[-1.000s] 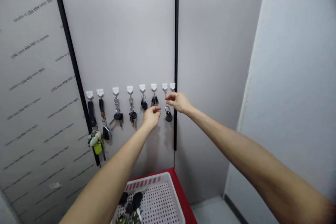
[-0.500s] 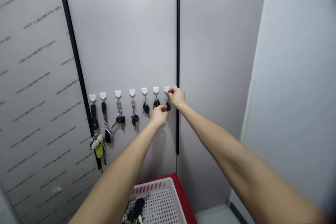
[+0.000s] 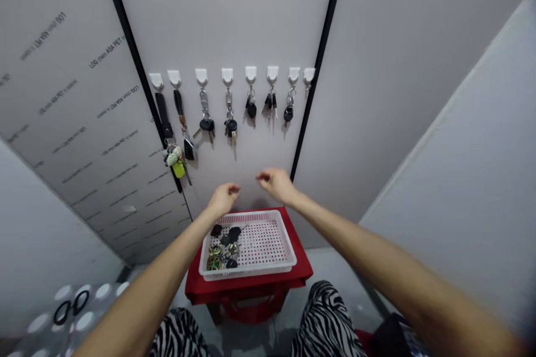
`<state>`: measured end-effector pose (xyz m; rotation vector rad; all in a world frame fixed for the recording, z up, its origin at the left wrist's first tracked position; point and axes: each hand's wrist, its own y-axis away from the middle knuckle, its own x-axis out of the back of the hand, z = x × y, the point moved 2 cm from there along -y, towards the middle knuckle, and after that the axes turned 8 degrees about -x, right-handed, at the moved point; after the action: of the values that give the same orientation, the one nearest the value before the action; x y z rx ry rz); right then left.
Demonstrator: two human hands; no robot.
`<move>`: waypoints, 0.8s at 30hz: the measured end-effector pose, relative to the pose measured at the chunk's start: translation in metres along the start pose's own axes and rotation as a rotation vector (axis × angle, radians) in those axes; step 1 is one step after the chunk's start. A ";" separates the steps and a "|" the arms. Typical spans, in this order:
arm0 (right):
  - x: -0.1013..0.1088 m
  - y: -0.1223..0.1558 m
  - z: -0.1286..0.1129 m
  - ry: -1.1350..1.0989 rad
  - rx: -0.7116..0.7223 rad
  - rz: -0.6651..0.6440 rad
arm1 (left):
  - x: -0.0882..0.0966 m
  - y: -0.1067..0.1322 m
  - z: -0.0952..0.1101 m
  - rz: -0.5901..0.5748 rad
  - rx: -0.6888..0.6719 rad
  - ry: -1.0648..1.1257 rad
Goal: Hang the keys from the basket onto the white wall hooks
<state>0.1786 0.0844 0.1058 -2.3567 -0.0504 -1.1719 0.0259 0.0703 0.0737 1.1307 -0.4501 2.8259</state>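
Observation:
My left hand (image 3: 225,199) is in the air just over the back-left rim of a white plastic basket (image 3: 288,245), fingers loosely bent, with nothing visible in them. To its right, my right hand (image 3: 277,184) hovers above the basket's back edge, fingers loosely extended and also without a visible object. Several keys and keyrings (image 3: 226,248) lie in the basket's left part. Above both hands, a row of white hooks (image 3: 227,75) on the panel bears key sets. The nearest one to my right hand is a keyring with a black fob (image 3: 288,113).
The basket stands on a red-covered stool (image 3: 299,268) between my knees. A black strap with a green tag (image 3: 178,168) hangs at the row's left end. At lower left are white-capped bottles (image 3: 62,293) with black loop handles (image 3: 71,308) on top. Walls stand on both sides.
Both hands have come away from the hooks and moved down toward the basket. A keyring hangs free on the hook where my right hand was. The view has tilted downward.

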 end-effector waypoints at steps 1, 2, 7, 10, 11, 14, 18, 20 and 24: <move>-0.023 0.016 0.001 -0.003 -0.001 -0.132 | -0.002 0.013 -0.012 -0.041 0.011 -0.073; -0.043 0.030 0.002 0.000 0.001 -0.239 | -0.003 0.025 -0.022 -0.077 0.014 -0.152; -0.098 0.063 -0.001 0.140 0.021 -0.409 | -0.011 0.065 -0.043 -0.233 -0.116 -0.501; -0.108 0.066 -0.008 0.228 0.086 -0.430 | -0.019 0.073 -0.045 -0.266 -0.158 -0.590; -0.110 0.066 -0.011 0.251 0.104 -0.439 | -0.021 0.074 -0.046 -0.267 -0.160 -0.614; -0.113 0.069 -0.014 0.297 0.109 -0.438 | -0.026 0.074 -0.051 -0.267 -0.172 -0.674; -0.111 0.073 -0.012 0.270 0.095 -0.426 | -0.028 0.072 -0.054 -0.261 -0.194 -0.688; -0.111 0.073 -0.010 0.239 0.085 -0.418 | -0.027 0.070 -0.052 -0.265 -0.204 -0.693; -0.109 0.071 -0.008 0.095 0.030 -0.357 | -0.022 0.063 -0.040 -0.223 -0.255 -0.622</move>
<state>0.1218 0.0391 -0.0024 -2.3225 -0.4699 -1.4340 0.0049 0.0229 0.0161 1.8458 -0.6425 2.1108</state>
